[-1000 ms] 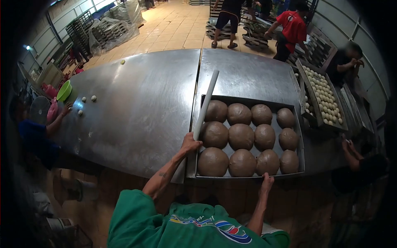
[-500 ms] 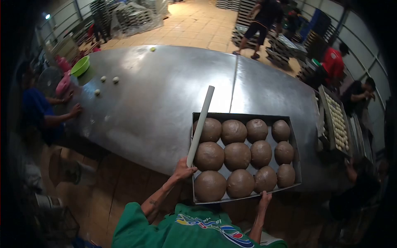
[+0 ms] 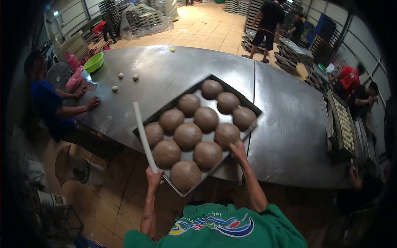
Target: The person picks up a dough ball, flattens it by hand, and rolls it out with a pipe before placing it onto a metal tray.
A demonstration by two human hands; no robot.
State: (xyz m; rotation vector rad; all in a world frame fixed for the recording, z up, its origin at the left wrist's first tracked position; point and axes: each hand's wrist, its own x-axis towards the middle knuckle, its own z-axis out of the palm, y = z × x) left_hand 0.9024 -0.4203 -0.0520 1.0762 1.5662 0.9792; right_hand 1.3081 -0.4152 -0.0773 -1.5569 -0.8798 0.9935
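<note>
A dark metal tray [image 3: 237, 96] of large, round brown dough balls [image 3: 187, 136] sits at a slant over the near side of the steel table, one corner pointing toward me. My left hand [image 3: 154, 177] is closed at the tray's left side, around the lower end of a long white pipe [image 3: 143, 138], with the tray's edge right at its fingers. The pipe slants up along that side of the tray. On the right, my right hand [image 3: 238, 149] grips the near rim, its thumb by a dough ball and its other fingers hidden under the tray.
The steel table [image 3: 285, 140] has a seam. Small pale dough balls [image 3: 135, 77] and a green basin [image 3: 94, 63] are at the left, near a person in blue [image 3: 49, 97]. Trays of small dough balls [image 3: 344, 124] stand at the right, with people beyond. A bucket [image 3: 94, 172] is on the floor.
The tray has swung counterclockwise and shifted left over the table, both hands moving with it. The white pipe now leans left instead of right. The camera view has turned slightly left.
</note>
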